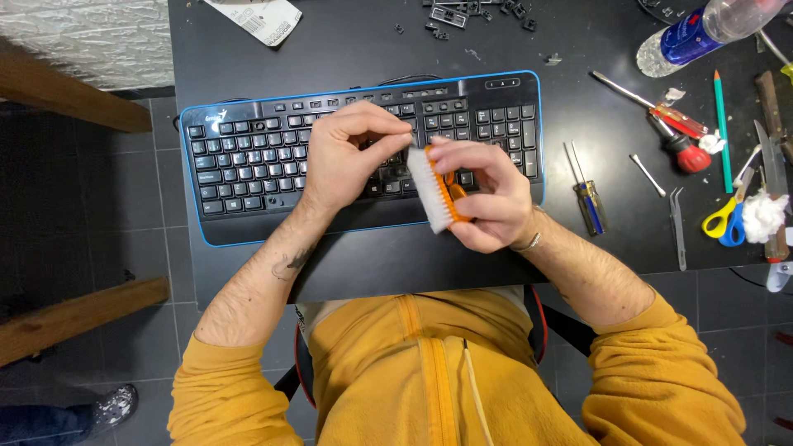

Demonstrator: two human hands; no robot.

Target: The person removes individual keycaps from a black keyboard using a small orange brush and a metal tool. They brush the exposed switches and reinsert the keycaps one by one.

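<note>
My right hand (pixel 487 198) grips an orange brush with white bristles (pixel 431 190), tilted over the front edge of a black keyboard with a blue rim (pixel 248 157). My left hand (pixel 347 153) hovers over the keyboard's middle, its thumb and forefinger pinched together at the top end of the bristles. Whether something small sits between those fingers cannot be seen. The keyboard lies flat on a black desk (pixel 372 256).
To the right lie screwdrivers (pixel 591 198) (pixel 661 116), tweezers (pixel 677 227), a green pencil (pixel 722 132), scissors (pixel 727 219), a white wad (pixel 764 215) and a plastic bottle (pixel 702 29). Loose black keycaps (pixel 471 12) sit at the far edge. Wooden beams (pixel 74 318) stand left.
</note>
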